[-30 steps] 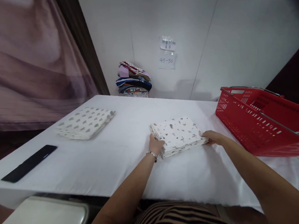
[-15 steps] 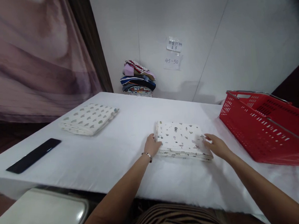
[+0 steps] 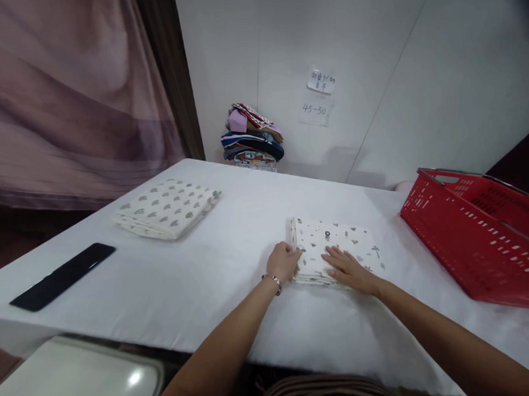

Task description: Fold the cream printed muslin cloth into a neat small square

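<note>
A folded white cloth (image 3: 315, 251) with small plant prints lies on the white-covered table in front of me. My left hand (image 3: 283, 261), with a bracelet at the wrist, grips the cloth's left edge, thumb near the top and fingers partly hidden at the side. Flat on top of the cloth, toward its front, rests my right hand (image 3: 348, 270), its fingers stretched out and apart. Farther left on the table lies a second folded white cloth (image 3: 169, 207), printed with grey-green heart-like shapes; neither hand touches it.
A red plastic basket (image 3: 455, 240) stands at the table's right side. A flat black object (image 3: 63, 276) lies near the left edge. Behind the table is a stack of folded fabrics (image 3: 252, 139). A pale glossy surface (image 3: 78, 376) sits at lower left.
My right hand has moved from the cloth's right edge onto its top and flattened there. My left hand stays at the left edge. The whole view has shifted slightly.
</note>
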Tool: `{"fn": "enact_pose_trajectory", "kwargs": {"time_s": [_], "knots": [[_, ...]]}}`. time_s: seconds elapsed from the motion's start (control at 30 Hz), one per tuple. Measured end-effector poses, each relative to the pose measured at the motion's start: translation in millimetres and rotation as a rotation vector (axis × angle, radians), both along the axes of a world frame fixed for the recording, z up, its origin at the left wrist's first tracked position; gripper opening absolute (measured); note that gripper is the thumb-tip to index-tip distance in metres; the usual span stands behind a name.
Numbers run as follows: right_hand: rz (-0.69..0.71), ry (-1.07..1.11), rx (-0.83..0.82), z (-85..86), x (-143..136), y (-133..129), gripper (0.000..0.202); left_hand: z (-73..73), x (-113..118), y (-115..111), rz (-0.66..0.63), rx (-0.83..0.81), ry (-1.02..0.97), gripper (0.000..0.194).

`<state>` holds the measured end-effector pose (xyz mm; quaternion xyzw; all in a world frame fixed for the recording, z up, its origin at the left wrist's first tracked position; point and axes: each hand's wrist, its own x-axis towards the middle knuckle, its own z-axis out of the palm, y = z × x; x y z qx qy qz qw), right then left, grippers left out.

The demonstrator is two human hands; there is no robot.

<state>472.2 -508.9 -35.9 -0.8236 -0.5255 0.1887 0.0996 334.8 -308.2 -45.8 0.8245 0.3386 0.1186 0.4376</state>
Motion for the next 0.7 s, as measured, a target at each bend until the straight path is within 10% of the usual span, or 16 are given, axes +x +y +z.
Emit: {"fn": "enact_pose_trajectory", "kwargs": {"time_s": [0.33, 0.7], "knots": [[-0.183, -0.312, 0.164, -6.6, 30, 86, 0.058, -9.7, 45, 22, -0.056, 0.028, -0.022, 0.017], [-0.193, -0.359, 0.115, -29.4, 34, 88, 0.057, -16.4, 55, 52, -0.077, -0.089, -0.163, 0.018]]}}
